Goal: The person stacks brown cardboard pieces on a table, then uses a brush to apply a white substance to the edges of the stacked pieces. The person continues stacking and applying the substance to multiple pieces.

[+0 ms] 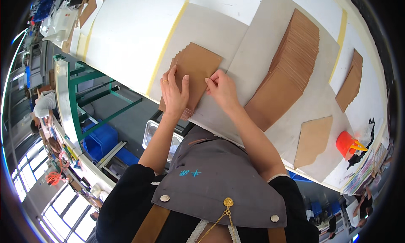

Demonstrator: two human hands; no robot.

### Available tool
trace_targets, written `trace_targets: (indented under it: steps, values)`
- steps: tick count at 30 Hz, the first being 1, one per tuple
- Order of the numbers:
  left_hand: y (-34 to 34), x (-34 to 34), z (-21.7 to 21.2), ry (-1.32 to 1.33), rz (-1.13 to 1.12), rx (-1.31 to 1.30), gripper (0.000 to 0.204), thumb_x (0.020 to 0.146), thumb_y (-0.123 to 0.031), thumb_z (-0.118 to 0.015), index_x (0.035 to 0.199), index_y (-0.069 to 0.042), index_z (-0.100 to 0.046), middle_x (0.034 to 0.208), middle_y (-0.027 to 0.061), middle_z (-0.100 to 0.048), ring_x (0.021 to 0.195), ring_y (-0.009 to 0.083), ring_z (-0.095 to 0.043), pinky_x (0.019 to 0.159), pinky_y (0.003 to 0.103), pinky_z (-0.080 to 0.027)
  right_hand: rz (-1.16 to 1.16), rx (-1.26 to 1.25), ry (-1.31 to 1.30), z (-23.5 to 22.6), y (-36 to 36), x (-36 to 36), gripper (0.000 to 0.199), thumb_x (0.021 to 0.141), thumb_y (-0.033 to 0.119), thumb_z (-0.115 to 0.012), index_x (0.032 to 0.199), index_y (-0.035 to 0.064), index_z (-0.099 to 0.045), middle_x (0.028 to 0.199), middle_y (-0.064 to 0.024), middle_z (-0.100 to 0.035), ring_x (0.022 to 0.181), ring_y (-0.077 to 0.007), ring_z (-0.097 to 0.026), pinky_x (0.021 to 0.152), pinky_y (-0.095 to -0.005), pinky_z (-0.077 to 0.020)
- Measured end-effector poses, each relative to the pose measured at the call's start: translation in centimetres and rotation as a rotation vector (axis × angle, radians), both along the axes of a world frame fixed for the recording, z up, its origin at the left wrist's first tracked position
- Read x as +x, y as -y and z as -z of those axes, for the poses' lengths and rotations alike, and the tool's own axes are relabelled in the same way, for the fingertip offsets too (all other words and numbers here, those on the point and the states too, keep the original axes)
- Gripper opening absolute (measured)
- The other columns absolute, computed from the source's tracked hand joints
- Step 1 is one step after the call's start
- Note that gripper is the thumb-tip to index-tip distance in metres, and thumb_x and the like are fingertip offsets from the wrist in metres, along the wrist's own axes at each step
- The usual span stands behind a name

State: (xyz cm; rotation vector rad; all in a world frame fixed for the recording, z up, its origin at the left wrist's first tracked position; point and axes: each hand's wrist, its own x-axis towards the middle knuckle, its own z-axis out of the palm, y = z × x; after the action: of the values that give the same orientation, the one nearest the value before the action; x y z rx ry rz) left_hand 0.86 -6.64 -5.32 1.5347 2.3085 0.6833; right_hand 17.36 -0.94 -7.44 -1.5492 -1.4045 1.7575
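Head view is showing a stack of brown pieces (201,63) lying on a grey mat (217,27), with the two hands working apart. The left hand (174,93) is resting open across its left side; the right hand (223,91) is pinching at its right edge, whether gripping a piece one cannot tell. A fanned brown row (293,65) is lying farther right.

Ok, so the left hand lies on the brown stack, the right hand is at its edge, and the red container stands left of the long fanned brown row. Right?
No: the head view shows the red container right of the long fanned brown row, not left. The left hand does lie on the brown stack, the right hand at its edge.
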Motion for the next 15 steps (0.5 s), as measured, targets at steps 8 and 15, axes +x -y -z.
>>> trace_targets:
  steps: [8, 15]
  values:
    - [-0.4, 1.7, -2.6, -0.013, 0.164, 0.049, 0.056, 0.096, -0.029, -0.066, 0.14, 0.001, -0.05, 0.134, 0.0234, -0.053, 0.126, 0.0422, -0.046, 0.109, 0.053, -0.035, 0.224, -0.068, -0.35, -3.7, 0.8, 7.6, 0.011, 0.094, 0.003, -0.066, 0.093, 0.0032, -0.056, 0.086, -0.0032, -0.067, 0.076, -0.0093, -0.065, 0.062, -0.0249, -0.0513]
    - [-0.9, 9.7, -3.7, 1.111, 0.335, -0.244, 0.041, 0.096, -0.007, -0.066, 0.136, 0.001, -0.055, 0.108, 0.0118, -0.071, 0.097, 0.0118, -0.064, 0.085, 0.029, -0.052, 0.372, 0.069, -0.293, -7.0, 5.4, 15.5, 0.013, 0.095, 0.0, -0.064, 0.098, 0.0042, -0.052, 0.091, -0.0038, -0.067, 0.08, -0.009, -0.065, 0.064, -0.0224, -0.0508]
